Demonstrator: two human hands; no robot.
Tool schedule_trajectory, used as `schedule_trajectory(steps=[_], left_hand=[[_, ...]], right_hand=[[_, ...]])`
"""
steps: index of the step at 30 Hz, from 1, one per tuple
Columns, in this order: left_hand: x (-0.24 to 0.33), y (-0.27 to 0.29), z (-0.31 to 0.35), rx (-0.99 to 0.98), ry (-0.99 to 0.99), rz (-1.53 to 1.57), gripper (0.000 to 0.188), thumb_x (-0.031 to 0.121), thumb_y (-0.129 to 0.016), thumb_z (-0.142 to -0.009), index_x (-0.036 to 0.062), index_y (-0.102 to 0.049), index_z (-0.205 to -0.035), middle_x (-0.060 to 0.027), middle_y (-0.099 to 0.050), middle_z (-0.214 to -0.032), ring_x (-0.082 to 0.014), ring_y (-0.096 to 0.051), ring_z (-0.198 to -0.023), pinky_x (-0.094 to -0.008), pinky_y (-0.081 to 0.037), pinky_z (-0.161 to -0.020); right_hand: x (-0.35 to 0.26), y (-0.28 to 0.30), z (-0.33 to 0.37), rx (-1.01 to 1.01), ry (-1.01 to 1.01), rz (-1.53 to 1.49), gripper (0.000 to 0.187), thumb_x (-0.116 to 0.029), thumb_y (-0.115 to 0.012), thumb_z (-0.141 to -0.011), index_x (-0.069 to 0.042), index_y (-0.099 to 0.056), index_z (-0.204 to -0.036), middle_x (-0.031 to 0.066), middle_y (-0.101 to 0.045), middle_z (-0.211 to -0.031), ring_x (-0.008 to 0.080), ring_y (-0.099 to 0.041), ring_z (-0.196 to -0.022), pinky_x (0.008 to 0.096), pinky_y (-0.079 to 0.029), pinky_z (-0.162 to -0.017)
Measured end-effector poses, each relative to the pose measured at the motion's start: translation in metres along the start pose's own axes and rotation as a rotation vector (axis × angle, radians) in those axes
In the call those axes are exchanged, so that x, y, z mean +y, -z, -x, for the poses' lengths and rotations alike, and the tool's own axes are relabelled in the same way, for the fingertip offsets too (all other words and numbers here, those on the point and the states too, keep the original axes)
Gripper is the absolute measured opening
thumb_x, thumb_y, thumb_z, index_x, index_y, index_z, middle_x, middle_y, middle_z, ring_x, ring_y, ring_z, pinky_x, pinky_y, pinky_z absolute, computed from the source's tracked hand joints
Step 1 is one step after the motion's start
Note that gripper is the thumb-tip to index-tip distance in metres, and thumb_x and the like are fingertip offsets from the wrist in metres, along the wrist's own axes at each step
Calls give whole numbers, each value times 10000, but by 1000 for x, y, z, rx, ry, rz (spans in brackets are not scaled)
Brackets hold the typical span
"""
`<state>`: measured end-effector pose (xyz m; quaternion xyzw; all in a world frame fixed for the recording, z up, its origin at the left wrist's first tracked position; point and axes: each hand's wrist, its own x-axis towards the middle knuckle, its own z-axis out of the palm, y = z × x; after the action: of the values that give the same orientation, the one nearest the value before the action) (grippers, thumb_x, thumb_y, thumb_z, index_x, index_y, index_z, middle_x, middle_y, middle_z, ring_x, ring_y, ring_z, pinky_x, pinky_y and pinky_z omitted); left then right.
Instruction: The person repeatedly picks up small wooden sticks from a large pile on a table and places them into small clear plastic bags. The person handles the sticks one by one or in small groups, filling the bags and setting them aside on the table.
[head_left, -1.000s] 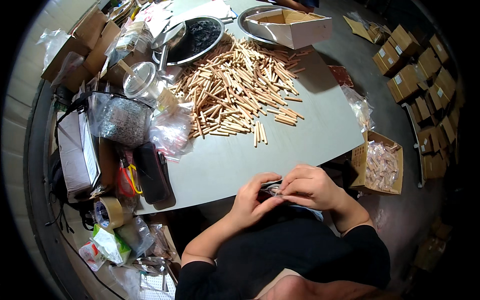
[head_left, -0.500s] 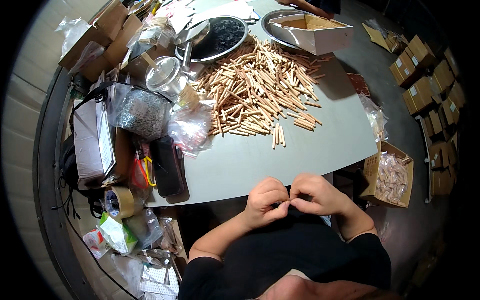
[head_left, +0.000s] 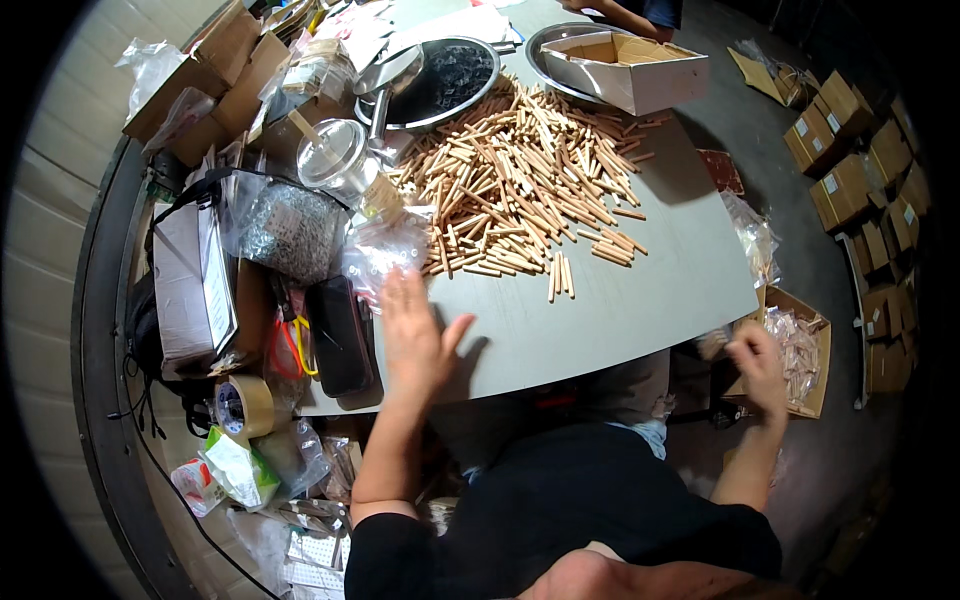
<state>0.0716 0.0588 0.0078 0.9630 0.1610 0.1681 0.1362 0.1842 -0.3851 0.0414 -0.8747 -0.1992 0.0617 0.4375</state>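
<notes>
My left hand [head_left: 412, 335] is open over the table's near left part, its fingers stretched toward a pile of clear plastic bags [head_left: 380, 258]. The fingertips reach the near edge of these bags. Off the table's right edge, my right hand [head_left: 760, 365] is curled beside the cardboard box [head_left: 820, 375]. At its fingers is a small blurred packet [head_left: 714, 343] with brownish contents, seemingly a bag of wooden sticks. Similar clear packets of sticks [head_left: 793, 340] fill the box. A large heap of short wooden sticks [head_left: 520, 180] covers the table's middle, with three sticks [head_left: 561, 277] lying side by side in front.
A phone [head_left: 340, 335], scissors [head_left: 292, 345] and a tape roll [head_left: 245, 405] lie at the left. Behind are a lidded plastic cup [head_left: 335, 155], a metal basin [head_left: 490, 90] and a white carton [head_left: 655, 85]. Another person's arm [head_left: 625, 15] shows at the far edge.
My hands, pinched together in front of my body before, have parted. The left has moved forward and left to the plastic bags; the right has swung right, beside the box with a packet.
</notes>
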Motion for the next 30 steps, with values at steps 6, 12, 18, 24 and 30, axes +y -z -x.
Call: schedule_trajectory(steps=[6, 12, 18, 24, 30], left_hand=[[-10, -1, 28, -193, 24, -228, 1004, 636, -655, -815, -123, -398, -1419, -329, -367, -1501, -445, -328, -1425, -579, -269, -1128], [29, -5, 70, -206, -143, -30, 916, 536, -740, -791, -69, -440, -1409, -277, -386, -1515, -437, -349, -1419, -552, -257, -1141], [36, 1, 81, -135, -254, 129, 784, 321, -852, -716, -13, -523, -1345, -184, -543, -1235, -379, -503, -1220, -477, -411, -1043], [37, -4, 78, -84, -386, 45, 652, 247, -839, -705, 43, -598, -1276, -138, -545, -1289, -329, -509, -1223, -479, -420, -1027], [9, -23, 95, -47, -420, 136, 614, 258, -826, -700, 63, -621, -1245, -109, -575, -1266, -280, -529, -1186, -471, -379, -1018]], right_hand=[[80, 72, 47, 337, -332, 612, 170, -128, -650, -892, 13, -556, -875, 123, -538, -772, 272, -514, -727, 373, -431, -683], [31, -29, -38, 193, 79, 497, 309, -131, -674, -832, 18, -615, -1097, 185, -601, -1103, 346, -571, -1046, 425, -453, -944], [-31, -124, -126, -66, 215, 532, 805, -407, -661, -905, -88, -298, -1548, 212, -232, -1606, 428, -209, -1477, 503, -222, -1198], [-54, -152, -142, -330, 302, 759, 751, -575, -472, -973, -185, -259, -1578, 141, -186, -1644, 419, -130, -1509, 584, -151, -1196], [-52, -141, -95, -386, 463, 715, 703, -473, -547, -961, -132, -339, -1539, 140, -279, -1611, 401, -215, -1490, 596, -241, -1161]])
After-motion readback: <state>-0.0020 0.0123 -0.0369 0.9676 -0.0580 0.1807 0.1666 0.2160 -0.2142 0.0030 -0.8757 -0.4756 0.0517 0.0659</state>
